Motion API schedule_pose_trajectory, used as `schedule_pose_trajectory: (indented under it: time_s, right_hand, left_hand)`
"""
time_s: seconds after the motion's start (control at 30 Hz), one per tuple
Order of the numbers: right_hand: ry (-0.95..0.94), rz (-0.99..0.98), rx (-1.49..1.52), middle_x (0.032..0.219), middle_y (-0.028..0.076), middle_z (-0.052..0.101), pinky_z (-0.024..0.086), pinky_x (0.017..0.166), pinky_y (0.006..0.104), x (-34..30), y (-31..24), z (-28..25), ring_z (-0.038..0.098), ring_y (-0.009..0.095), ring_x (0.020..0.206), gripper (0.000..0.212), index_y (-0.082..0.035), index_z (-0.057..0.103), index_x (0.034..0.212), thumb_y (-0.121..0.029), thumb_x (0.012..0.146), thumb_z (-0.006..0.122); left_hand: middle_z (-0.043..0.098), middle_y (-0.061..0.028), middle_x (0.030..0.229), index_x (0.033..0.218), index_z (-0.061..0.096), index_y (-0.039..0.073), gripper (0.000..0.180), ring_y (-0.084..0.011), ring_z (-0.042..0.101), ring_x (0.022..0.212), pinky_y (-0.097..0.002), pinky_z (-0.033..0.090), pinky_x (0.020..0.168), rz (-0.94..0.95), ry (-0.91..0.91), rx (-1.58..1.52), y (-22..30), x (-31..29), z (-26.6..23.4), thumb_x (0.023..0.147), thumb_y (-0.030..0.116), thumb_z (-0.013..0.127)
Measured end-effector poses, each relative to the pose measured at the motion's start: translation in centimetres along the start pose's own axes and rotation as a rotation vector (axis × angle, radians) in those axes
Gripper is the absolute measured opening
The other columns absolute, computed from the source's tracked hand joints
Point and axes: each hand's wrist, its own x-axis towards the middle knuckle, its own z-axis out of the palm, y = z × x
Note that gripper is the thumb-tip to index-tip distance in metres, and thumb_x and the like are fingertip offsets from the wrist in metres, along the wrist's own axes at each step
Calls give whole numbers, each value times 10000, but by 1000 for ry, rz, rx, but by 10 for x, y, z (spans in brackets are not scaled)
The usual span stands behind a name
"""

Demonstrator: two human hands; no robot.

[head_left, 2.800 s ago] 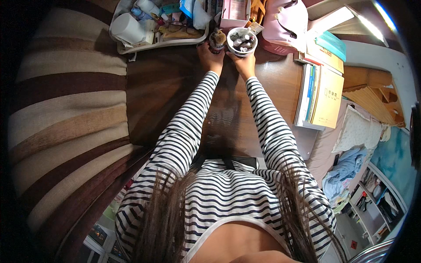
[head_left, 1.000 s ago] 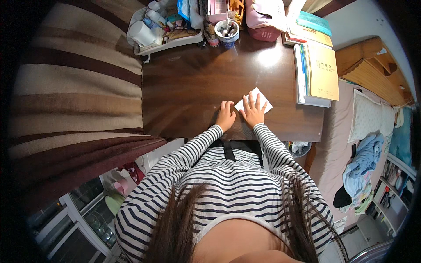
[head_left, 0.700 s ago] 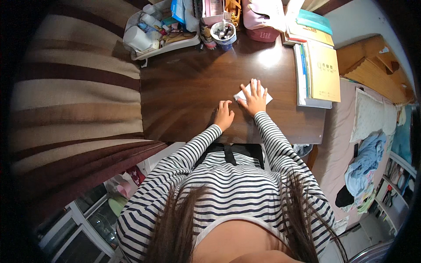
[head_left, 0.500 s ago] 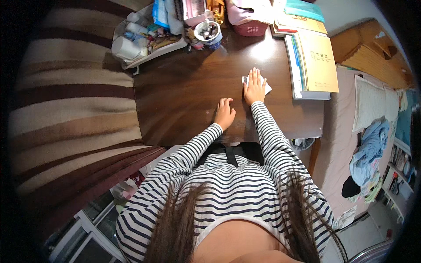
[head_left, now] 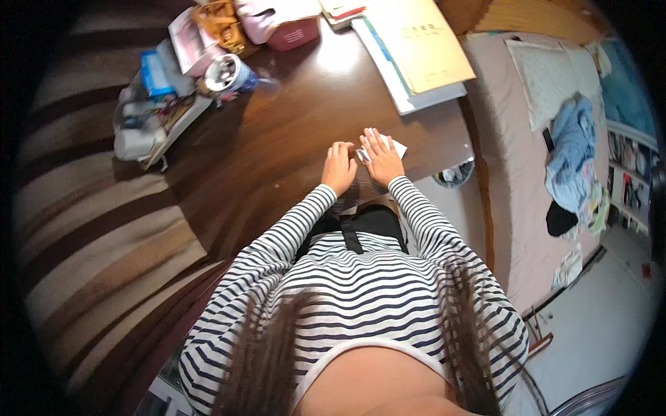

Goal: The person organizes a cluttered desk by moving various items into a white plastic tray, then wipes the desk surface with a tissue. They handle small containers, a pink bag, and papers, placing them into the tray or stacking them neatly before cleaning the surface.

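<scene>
My right hand (head_left: pixel 383 161) lies flat, its fingers stretched out, on a small white sheet that looks like a tissue or wipe (head_left: pixel 399 148). The sheet shows past both sides of the hand; the rest is hidden under the palm. Beside it, close to the near edge of the dark brown wooden table (head_left: pixel 277 149), rests my left hand (head_left: pixel 339 168). Its fingers are slightly bent and nothing shows in them. A narrow gap separates the two hands.
Beyond my hands, at the right, lies a stack of notebooks (head_left: pixel 427 52). A pink-and-maroon bag (head_left: pixel 295 35), a cup of small items (head_left: pixel 225 73) and a white tray of bottles (head_left: pixel 182 128) line the far and left side. Below the right edge is a bin (head_left: pixel 454 175); a bed (head_left: pixel 496 139) stands beyond.
My right hand has drawn the white sheet nearer to the front edge and closer to my left hand. The view has turned, so the table appears rotated and shifted left.
</scene>
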Motion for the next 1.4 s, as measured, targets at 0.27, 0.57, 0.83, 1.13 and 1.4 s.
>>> schedule_pose_trajectory:
  time_s: [0.27, 0.57, 0.83, 1.13, 1.4]
  right_hand:
    - [89, 306, -88, 1452, 89, 215, 172, 1061, 471, -33, 78, -22, 177, 241, 1346, 568, -56, 252, 1378, -321, 891, 374]
    - [319, 893, -145, 1387, 152, 330, 209, 1048, 486, -54, 204, -28, 280, 276, 1299, 484, -44, 374, 1314, -301, 905, 345]
    - [703, 870, 402, 1289, 244, 410, 309, 989, 447, -85, 176, -40, 394, 389, 1184, 427, 31, 431, 1225, -233, 892, 388]
    - [205, 537, -88, 1460, 84, 180, 145, 1066, 488, -30, 134, -29, 141, 291, 1347, 581, -120, 246, 1394, -296, 867, 415]
    - [370, 869, -7, 1302, 146, 424, 306, 992, 439, -3, 192, -33, 380, 281, 1222, 434, -25, 433, 1230, -275, 877, 400]
  left_hand:
    - [464, -168, 1024, 1018, 464, -4, 282, -328, 461, 999, -391, 388, 885, 107, -99, -103, 49, 21, 45, 743, 18, 522]
    - [469, -146, 999, 1018, 465, -7, 249, -276, 509, 922, -356, 420, 840, 49, -110, -128, 79, 27, 61, 774, -1, 512]
    - [471, -142, 992, 1012, 474, -5, 241, -265, 511, 909, -346, 424, 834, -40, -2, -157, 75, 33, 59, 775, -9, 513]
    - [454, -154, 1027, 1020, 462, -2, 250, -292, 484, 966, -372, 406, 867, -9, -30, -143, 73, 41, 60, 778, 32, 515]
    - [444, -134, 1034, 1034, 467, -1, 241, -254, 502, 945, -336, 428, 839, 42, -117, -248, 98, 39, 70, 795, -4, 498]
